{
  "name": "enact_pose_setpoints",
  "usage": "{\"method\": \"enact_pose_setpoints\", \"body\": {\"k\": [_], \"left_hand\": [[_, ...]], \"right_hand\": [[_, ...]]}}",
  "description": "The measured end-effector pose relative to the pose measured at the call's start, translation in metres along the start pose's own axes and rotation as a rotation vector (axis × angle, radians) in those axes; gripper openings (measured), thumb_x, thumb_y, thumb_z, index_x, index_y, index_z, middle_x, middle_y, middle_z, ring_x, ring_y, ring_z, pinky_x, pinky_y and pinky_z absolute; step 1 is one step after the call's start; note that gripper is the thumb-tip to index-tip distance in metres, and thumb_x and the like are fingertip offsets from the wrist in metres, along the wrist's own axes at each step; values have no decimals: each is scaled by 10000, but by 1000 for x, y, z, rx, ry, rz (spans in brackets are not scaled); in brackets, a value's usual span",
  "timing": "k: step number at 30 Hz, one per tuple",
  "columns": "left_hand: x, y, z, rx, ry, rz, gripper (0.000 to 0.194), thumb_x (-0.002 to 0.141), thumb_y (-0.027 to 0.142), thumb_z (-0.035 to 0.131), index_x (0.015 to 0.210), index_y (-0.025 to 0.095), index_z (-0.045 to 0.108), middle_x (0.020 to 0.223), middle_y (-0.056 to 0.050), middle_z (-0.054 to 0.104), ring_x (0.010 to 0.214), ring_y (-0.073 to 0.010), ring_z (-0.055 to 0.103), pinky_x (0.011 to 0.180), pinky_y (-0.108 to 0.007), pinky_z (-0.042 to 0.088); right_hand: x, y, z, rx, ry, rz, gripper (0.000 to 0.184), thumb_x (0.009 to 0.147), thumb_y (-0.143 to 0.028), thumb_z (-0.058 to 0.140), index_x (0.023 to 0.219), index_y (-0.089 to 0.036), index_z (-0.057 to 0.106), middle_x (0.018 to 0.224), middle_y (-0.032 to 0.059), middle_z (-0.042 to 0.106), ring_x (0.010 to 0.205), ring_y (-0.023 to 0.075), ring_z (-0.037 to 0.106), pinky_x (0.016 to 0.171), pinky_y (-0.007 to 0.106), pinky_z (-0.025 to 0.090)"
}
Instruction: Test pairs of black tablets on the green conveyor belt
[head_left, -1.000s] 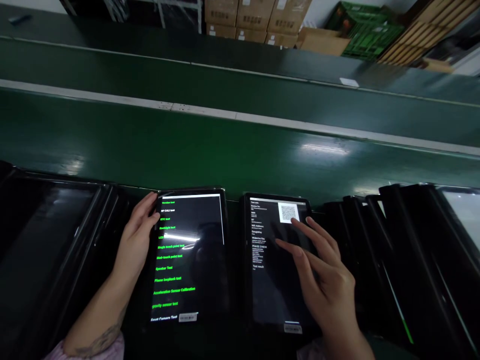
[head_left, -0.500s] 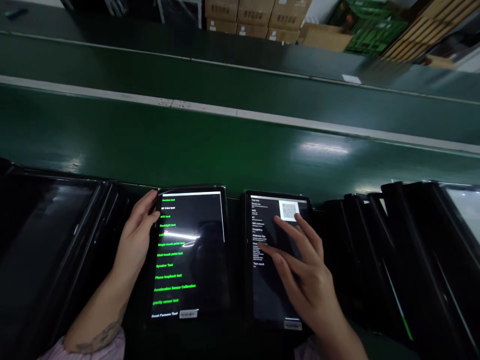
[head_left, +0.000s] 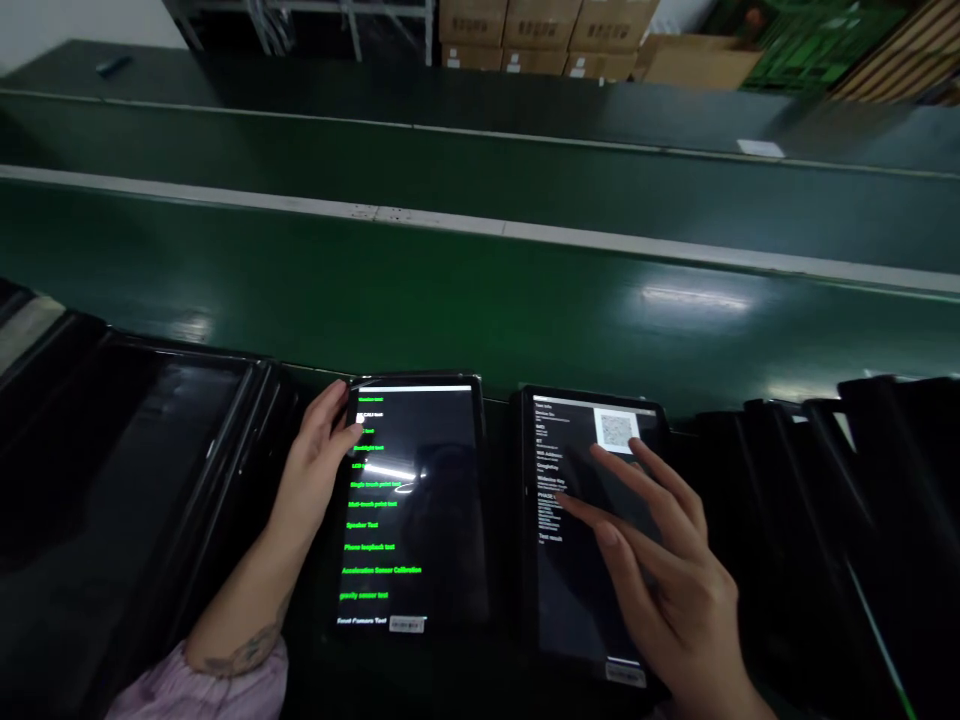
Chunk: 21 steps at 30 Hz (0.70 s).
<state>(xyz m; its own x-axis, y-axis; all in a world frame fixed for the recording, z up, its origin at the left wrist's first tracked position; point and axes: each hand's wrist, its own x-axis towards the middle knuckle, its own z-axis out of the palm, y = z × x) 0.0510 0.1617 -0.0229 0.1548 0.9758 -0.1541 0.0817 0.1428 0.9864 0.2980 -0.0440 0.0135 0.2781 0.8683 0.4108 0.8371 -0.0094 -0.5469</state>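
Over a green bench, angling left forearm forward and inward from a purple sleeve, with left hand at the upper left edge of left tablet, with thumb over its front and fingers bent along its side, too hidden to tell whether gripping. Reaching with right hand, palm down, fingers loosely spread and holding nothing, over right tablet, just beside the other; cannot tell whether touching. Farther off, past the bench, showing stacked boxes.
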Motion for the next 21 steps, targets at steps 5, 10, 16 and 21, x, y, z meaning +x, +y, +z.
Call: {"method": "enact_pose_setpoints", "body": {"k": [5, 10, 16, 21], "left_hand": [[-2, 2, -1, -101, 45, -28, 439, 722, 232, 765, 1156, 297, 763, 1456, -27, 593, 1436, -258, 446, 1260, -459, 241], [0, 0, -2, -71, 1, 25, 469, 737, 182, 742, 1187, 313, 753, 1455, -23, 592, 1437, -256, 445, 1251, -448, 268], [1, 0, 1, 25, 18, 51, 492, 748, 204, 777, 1230, 286, 724, 1489, -47, 556, 1423, -259, 465, 1242, -455, 289], [0, 1, 0, 6, 19, 33, 410, 821, 209, 712, 1212, 330, 740, 1465, 4, 587, 1437, -238, 444, 1263, -420, 236]], "right_hand": [[0, 2, -1, -5, 27, 2, 278, 1025, -204, 494, 1071, -196, 768, 1410, 80, 582, 1422, 313, 426, 1062, 450, 439], [0, 2, -3, -15, 31, 22, 275, 1021, -192, 497, 1088, -198, 764, 1398, 87, 591, 1406, 318, 447, 1051, 460, 450], [0, 2, -3, -19, 38, 24, 270, 1025, -188, 495, 1071, -202, 760, 1379, 84, 602, 1389, 306, 471, 1026, 443, 474], [0, 5, -3, -25, 36, 72, 277, 1026, -197, 492, 1093, -224, 760, 1386, 73, 599, 1386, 313, 467, 1029, 487, 478]]}}
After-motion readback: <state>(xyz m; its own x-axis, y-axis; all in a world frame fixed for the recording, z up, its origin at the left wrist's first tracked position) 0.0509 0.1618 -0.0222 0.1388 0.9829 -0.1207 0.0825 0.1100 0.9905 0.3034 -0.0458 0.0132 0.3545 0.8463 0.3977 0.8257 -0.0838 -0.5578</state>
